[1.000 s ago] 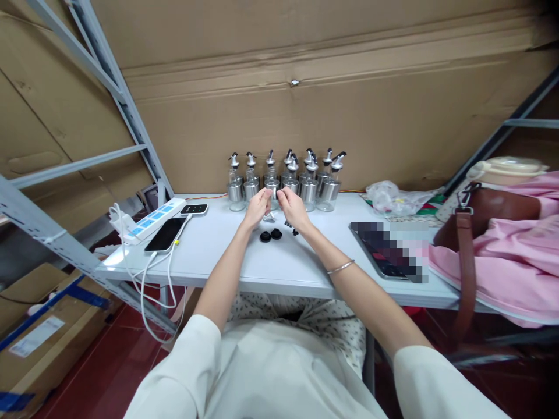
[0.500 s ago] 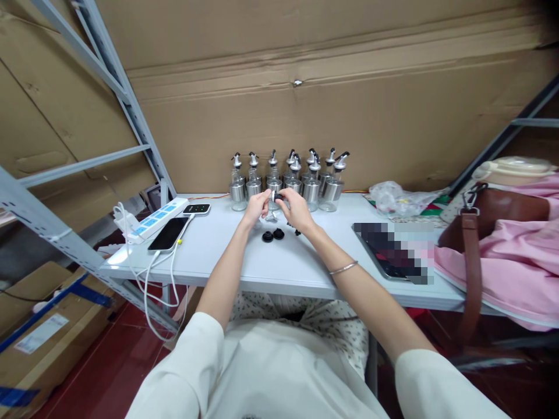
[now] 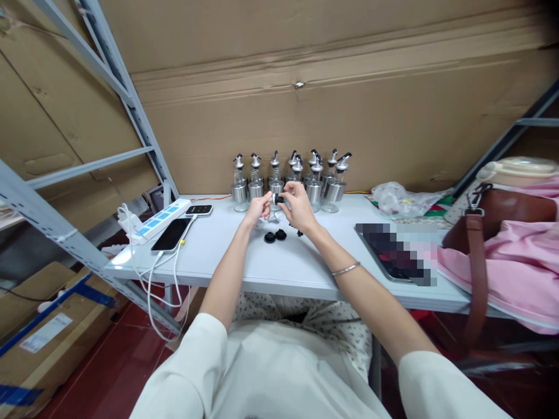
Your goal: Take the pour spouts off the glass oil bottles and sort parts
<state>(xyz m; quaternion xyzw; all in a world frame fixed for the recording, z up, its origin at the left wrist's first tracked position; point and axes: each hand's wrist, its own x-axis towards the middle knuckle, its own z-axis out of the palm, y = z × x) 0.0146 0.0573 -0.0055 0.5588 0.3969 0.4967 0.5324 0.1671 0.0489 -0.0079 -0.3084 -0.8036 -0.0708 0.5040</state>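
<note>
Between my hands, above the white table (image 3: 262, 265), is a small bottle spout (image 3: 274, 198) with a silver part and a black stopper. My left hand (image 3: 258, 210) is closed on its silver side. The fingers of my right hand (image 3: 298, 206) pinch the black end. Just below lie two round black stoppers (image 3: 275, 235). A small silver piece (image 3: 273, 217) and some small black parts (image 3: 299, 233) are partly hidden near my hands. Behind them stand several glass bottles (image 3: 334, 191) with steel sleeves and silver pour spouts, close to the cardboard.
At the left are a power strip (image 3: 163, 220), a phone (image 3: 171, 234) and a smaller device (image 3: 199, 210) with white cables. A tablet-like device (image 3: 375, 250), a plastic bag (image 3: 395, 199) and a brown bag (image 3: 474, 250) with pink cloth (image 3: 515, 250) are at the right.
My right hand's fingers have lifted and shifted slightly on the black end of the spout. The whole view has moved a little; the bottles and loose stoppers stay in place.
</note>
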